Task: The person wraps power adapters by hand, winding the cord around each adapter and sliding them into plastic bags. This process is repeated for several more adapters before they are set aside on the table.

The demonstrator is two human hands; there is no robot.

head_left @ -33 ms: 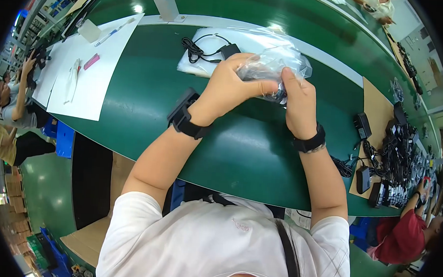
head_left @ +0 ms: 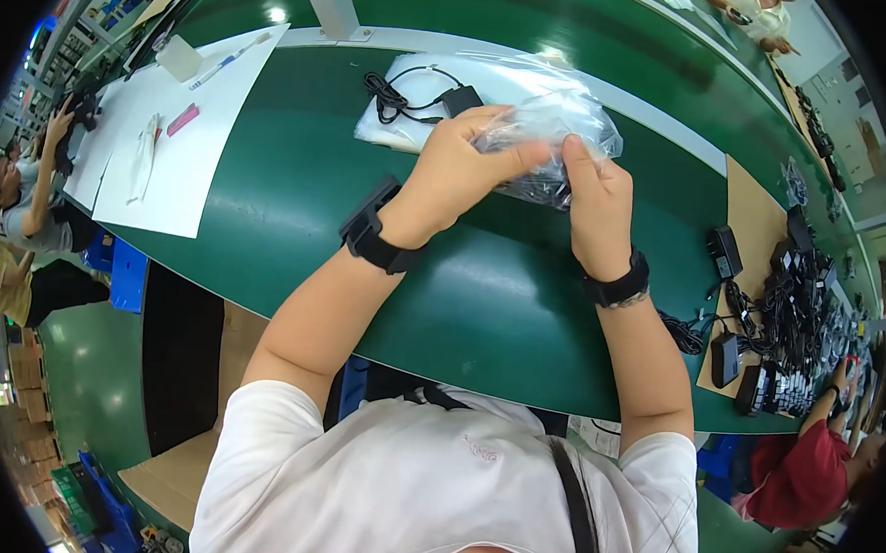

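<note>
Both hands are closed on one crinkled clear plastic bag (head_left: 561,123), held just above the green bench (head_left: 481,309) in front of the person. Left hand (head_left: 463,172) pinches the bag's near left edge between thumb and fingers, the thumb lying across the top of the film; right hand (head_left: 595,199) grips the bag's right part with fingers curled over it. Each hand's grip is shut on the bag, and the two hands sit close together, nearly touching at the fingertips. Something dark shows through the plastic between the hands, too blurred by the film to identify.

From the hands the bag extends away from the person and a little to the right, its long axis running roughly left to right across the bench. Neither hand is nearer, since both are already on it; the left holds nearer the middle, the right the lower right side.

Just beyond the bag lies a black power adapter with a coiled black cable (head_left: 412,95), resting on a flat clear plastic sheet (head_left: 391,124). Well apart to the left sit large white paper sheets (head_left: 178,163). To the right, a brown cardboard mat (head_left: 756,233) carries a heap of black adapters and cables (head_left: 792,315). Black wristbands circle both wrists.
</note>
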